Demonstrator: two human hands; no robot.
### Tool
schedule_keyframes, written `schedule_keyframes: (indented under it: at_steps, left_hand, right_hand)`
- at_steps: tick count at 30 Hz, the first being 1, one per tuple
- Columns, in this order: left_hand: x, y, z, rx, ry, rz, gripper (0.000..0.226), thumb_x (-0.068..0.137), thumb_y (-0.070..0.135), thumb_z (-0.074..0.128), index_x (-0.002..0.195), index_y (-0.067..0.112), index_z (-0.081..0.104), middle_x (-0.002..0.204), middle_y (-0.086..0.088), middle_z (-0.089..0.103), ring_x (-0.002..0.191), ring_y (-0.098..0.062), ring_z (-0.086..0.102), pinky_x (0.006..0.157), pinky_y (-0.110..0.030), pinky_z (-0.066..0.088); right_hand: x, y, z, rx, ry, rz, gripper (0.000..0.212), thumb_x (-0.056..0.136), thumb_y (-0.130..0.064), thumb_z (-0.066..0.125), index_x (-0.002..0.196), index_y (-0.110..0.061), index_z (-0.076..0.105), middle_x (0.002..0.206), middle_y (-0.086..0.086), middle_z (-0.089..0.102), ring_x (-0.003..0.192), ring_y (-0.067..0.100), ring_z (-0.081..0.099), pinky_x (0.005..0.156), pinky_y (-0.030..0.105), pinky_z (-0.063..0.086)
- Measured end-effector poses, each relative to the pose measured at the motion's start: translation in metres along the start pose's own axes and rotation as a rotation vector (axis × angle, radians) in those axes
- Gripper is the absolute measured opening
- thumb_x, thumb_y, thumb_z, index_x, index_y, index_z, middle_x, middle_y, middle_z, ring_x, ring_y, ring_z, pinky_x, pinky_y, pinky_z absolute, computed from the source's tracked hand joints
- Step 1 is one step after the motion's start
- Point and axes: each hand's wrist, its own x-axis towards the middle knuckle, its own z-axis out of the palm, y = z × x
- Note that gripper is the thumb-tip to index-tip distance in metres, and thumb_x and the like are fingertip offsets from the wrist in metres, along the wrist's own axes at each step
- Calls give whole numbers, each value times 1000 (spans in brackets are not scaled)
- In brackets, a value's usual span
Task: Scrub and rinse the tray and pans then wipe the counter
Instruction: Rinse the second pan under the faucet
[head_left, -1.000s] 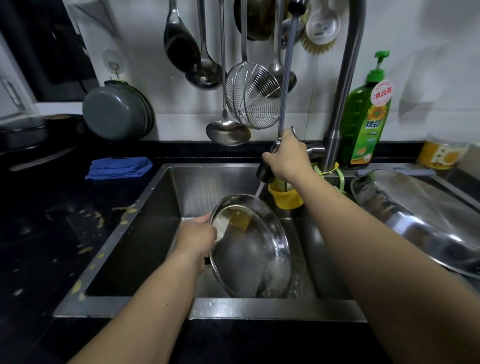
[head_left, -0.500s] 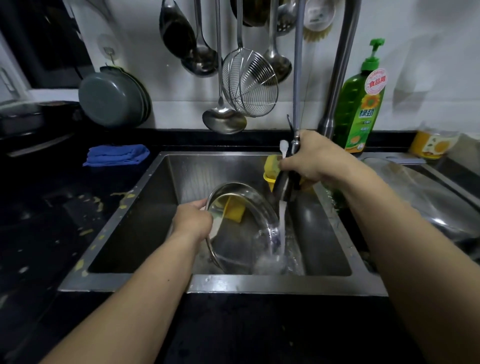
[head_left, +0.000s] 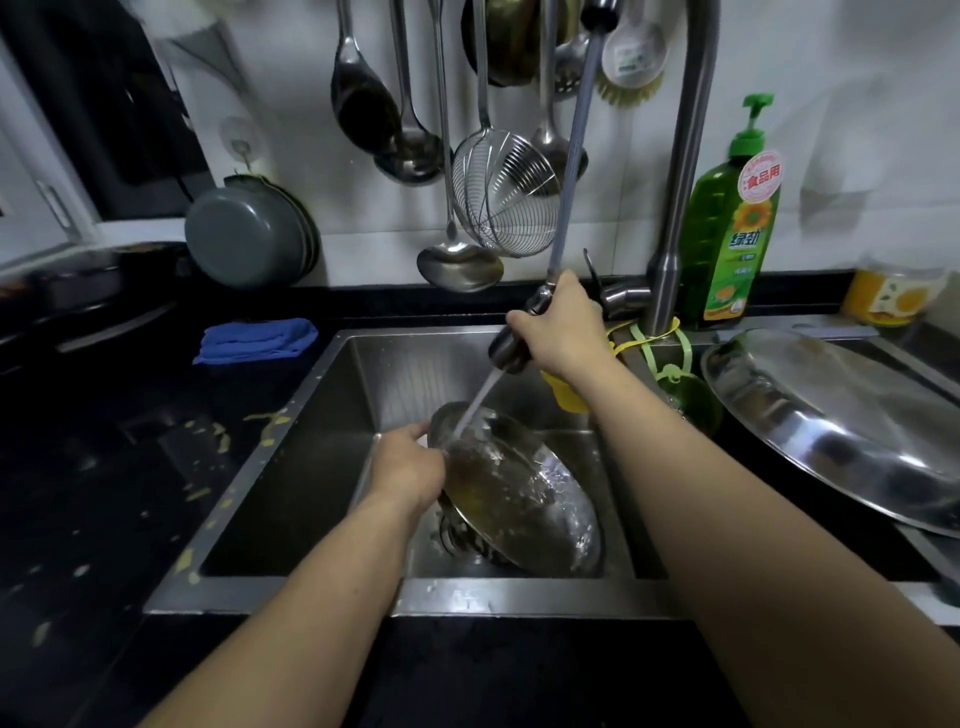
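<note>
A round steel pan (head_left: 524, 499) stands tilted on edge inside the steel sink (head_left: 311, 415). My left hand (head_left: 408, 467) grips its upper left rim. My right hand (head_left: 563, 327) holds the pull-out spray head (head_left: 511, 348) above the sink, its hose running up and out of view. A stream of water runs from the head down onto the pan's upper inside and splashes there. A large steel tray (head_left: 841, 426) lies tilted on the right of the sink.
Black counter (head_left: 104, 467) on the left carries yellow food scraps and a folded blue cloth (head_left: 257, 340). Ladles and a wire skimmer (head_left: 504, 197) hang on the wall. A green soap bottle (head_left: 727, 234) stands beside the faucet post (head_left: 675, 208). Grey pans (head_left: 249, 239) lean at back left.
My right hand pulled the spray head away from the faucet, swung it over the sink and now aims the water at the pan's top. My left hand tilted the pan further back.
</note>
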Motion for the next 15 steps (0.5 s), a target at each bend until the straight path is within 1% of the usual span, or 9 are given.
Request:
schedule_keyframes:
  at_steps: [1,2,4,6,8,10,12,14,15]
  left_hand:
    - [2,-1,0,7,4,-4,48,92,0,65,135,20,64,108,-8,73,93,-23,71,89,-36,60]
    - [2,-2,1,12,9,-3,40,92,-1,62,126,19,69,107,-10,72,89,-22,70,84,-32,60]
    - [4,2,0,89,18,15,20,92,2,58,96,11,76,87,-11,71,68,-21,63,64,-25,52]
    - [6,10,-4,240,-36,54,17,86,7,59,81,4,75,66,-10,65,57,-23,59,57,-27,45]
    - [3,21,-8,443,-155,120,16,83,3,60,85,7,75,67,-7,67,60,-21,61,61,-26,47]
    - [2,31,-10,645,-298,213,18,85,2,69,96,15,74,74,-2,69,66,-16,64,65,-26,53]
    - [0,38,-13,894,-403,381,16,87,17,79,102,20,74,78,5,66,74,-13,65,73,-27,56]
    - [2,41,-16,1174,-414,618,18,89,39,76,103,28,76,90,9,60,90,-10,59,83,-29,53]
    - [3,44,-19,1241,-414,733,19,90,46,73,102,32,76,95,9,55,96,-10,53,86,-30,49]
  right_hand:
    - [3,4,-6,-63,24,10,37,90,-30,72,108,-15,44,106,11,62,109,35,57,84,32,43]
    - [4,9,-14,-131,35,15,39,90,-30,71,114,-15,45,114,16,62,111,38,57,87,35,45]
    - [4,15,-36,-266,2,22,43,88,-29,71,121,-14,47,119,19,61,110,40,58,88,39,47]
    - [-1,18,-56,-335,-85,19,42,85,-30,72,118,-17,50,115,15,61,102,37,59,82,37,49]
    - [-9,21,-69,-338,-149,15,37,83,-32,74,107,-18,49,105,11,61,91,33,60,73,34,46]
    - [-12,26,-73,-329,-136,8,38,82,-34,74,105,-17,48,105,12,61,90,33,61,73,34,48]
    - [-13,27,-73,-325,-112,4,38,82,-33,73,103,-17,46,107,14,61,93,35,60,76,35,49]
    - [-11,28,-72,-335,-105,2,38,83,-32,73,100,-18,43,109,14,59,96,36,59,76,34,45]
    - [-10,30,-71,-343,-98,-1,38,83,-32,73,100,-18,41,109,14,58,99,37,59,76,34,44]
